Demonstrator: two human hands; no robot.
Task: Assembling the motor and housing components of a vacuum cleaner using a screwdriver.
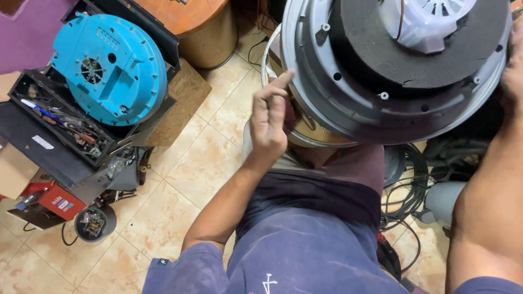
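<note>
A big round grey housing (348, 103) with a black foam ring (381, 54) and a white plastic fan part (425, 22) fills the upper right, tilted toward me over my lap. My left hand (269, 117) touches its left rim with the index finger stretched out and the other fingers curled, holding nothing. My right hand (513, 65) grips the housing's right edge, mostly cut off by the frame. Under the housing a metal-rimmed round container (305, 136) shows partly.
On the tiled floor (201, 163) at left stands an open black toolbox (60, 125) with a round blue cover (109, 68) on it. A red box (60, 202), a small round part (93, 223), a wooden board (180, 103), a tan drum (210, 32) and black cables (406, 190) lie around.
</note>
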